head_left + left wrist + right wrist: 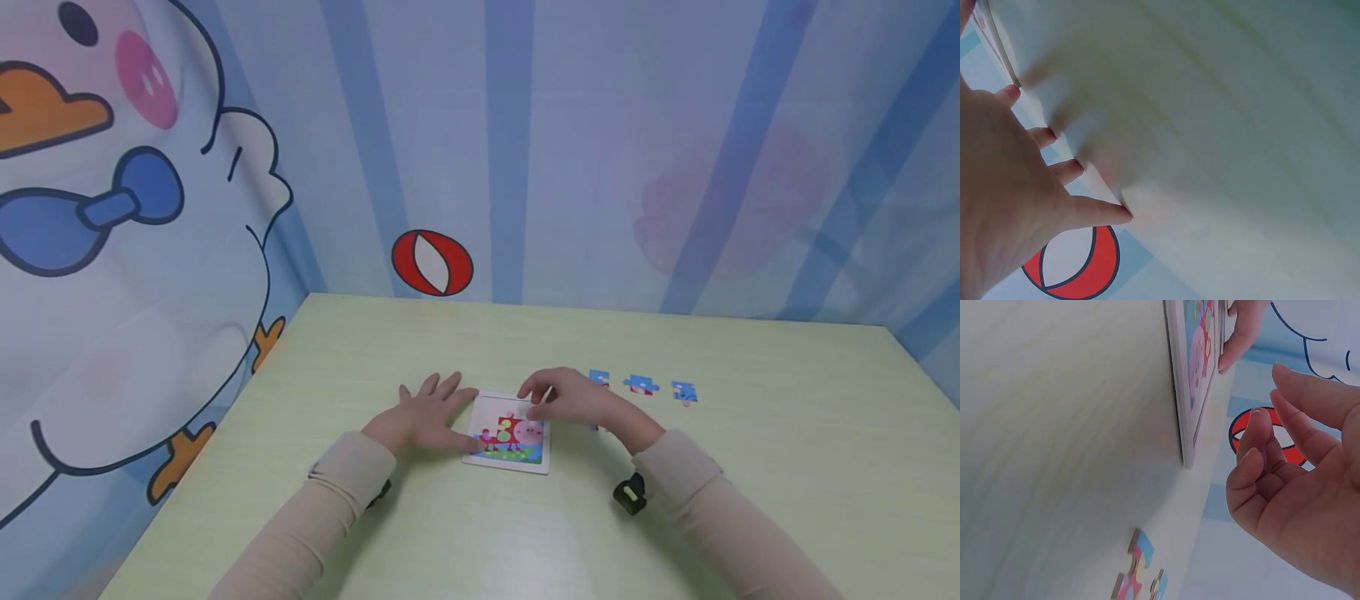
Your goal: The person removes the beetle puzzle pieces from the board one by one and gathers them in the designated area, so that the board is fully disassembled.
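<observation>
A square white-framed puzzle board (pixel 543 457) lies flat on the table, its lower part filled with a picture of a pink round face, red shapes and green ground. Spread at its left side, my left hand (pixel 423 421) has the thumb on the lower left of the picture and the index finger at the top left corner. My right hand (pixel 570 398) hovers over the board's upper right, with fingers loosely bent. In the right wrist view nothing shows between the thumb and fingers of that right hand (pixel 1310 469). The upper part of the board is plain white.
Right of the board lie loose blue puzzle pieces: one piece (pixel 598 377) beside my right hand, a middle piece (pixel 641 384) and a farther piece (pixel 684 392). Another is partly hidden under my right wrist. A printed curtain (pixel 585 167) hangs behind the pale table (pixel 787 450).
</observation>
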